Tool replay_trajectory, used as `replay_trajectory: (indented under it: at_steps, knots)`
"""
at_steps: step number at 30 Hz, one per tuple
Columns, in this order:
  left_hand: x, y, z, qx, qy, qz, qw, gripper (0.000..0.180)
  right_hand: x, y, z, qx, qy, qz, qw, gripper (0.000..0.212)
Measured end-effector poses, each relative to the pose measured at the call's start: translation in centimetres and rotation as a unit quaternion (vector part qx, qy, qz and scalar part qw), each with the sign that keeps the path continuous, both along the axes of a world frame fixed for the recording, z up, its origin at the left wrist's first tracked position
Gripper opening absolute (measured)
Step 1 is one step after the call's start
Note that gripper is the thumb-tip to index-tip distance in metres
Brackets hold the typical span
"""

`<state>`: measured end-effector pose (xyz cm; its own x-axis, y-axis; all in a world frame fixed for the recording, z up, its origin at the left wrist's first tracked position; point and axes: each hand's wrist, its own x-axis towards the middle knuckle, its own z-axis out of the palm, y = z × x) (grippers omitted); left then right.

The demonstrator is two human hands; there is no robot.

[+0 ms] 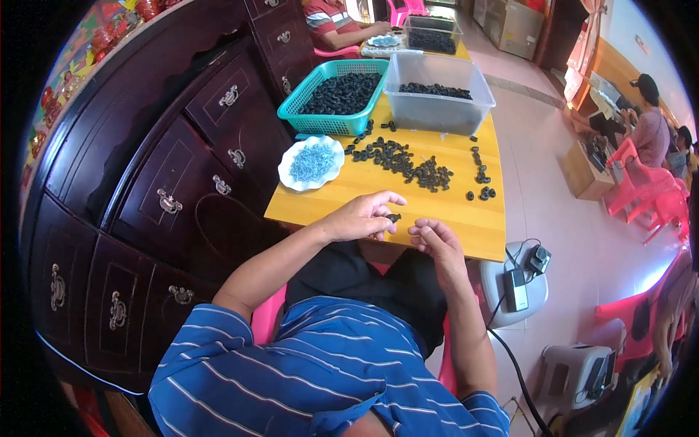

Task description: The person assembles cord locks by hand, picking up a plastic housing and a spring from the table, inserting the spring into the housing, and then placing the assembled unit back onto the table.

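Above the near edge of the yellow table (328, 207), my left hand (360, 217) grips a small black part (393, 218) between thumb and fingers. My right hand (439, 244) is beside it, slightly apart, its thumb and fingertips pressed together; whatever they may hold is too small to make out. Just beyond both hands lies a loose spread of small black parts (393, 156), some with pale bits among them. To the left, a white scalloped plate (289, 177) carries a heap of tiny clear-blue pieces (313, 162). A short row of black parts (478, 166) runs along the right side.
A teal basket (287, 116) and a translucent bin (437, 116), both with black parts, stand at the far side. Dark wooden drawers (196, 138) line the left. A grey stool (520, 302) with cabled devices stands right. Other people sit at the far table and at right.
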<state>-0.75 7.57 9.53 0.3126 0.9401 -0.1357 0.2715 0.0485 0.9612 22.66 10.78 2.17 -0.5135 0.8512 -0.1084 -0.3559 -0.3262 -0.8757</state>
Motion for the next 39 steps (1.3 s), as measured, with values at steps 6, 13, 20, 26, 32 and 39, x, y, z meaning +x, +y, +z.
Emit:
replay_trajectory:
  at_steps: [6,13,20,26,32,39]
  knots:
    - [2.1,-0.5,1.2,0.083,0.126,-0.056,0.987,0.049,-1.2,-0.6,-0.4,0.114,0.008,0.007,0.993,0.021]
    - [3.0,-0.4,0.8,0.113,0.171,-0.044,0.978,0.041,-0.9,-0.5,-0.6,0.205,-0.091,-0.028,0.974,0.015]
    - [1.2,-0.3,-0.4,0.004,0.155,-0.075,0.985,0.023,-1.0,-0.4,-1.5,0.204,-0.128,-0.013,0.97,0.017]
    - [-5.4,2.6,-0.5,-0.072,0.236,-0.119,0.962,0.018,-0.9,-0.3,-1.5,0.217,-0.178,-0.04,0.959,0.018]
    - [-10.4,8.8,5.6,0.181,0.006,0.3,0.937,0.067,-0.6,-0.3,-1.5,0.219,-0.184,-0.027,0.958,0.02]
    - [-6.1,8.4,-2.9,0.1,0.101,0.131,0.981,0.03,-0.6,-0.4,-1.1,0.212,-0.214,-0.008,0.953,0.019]
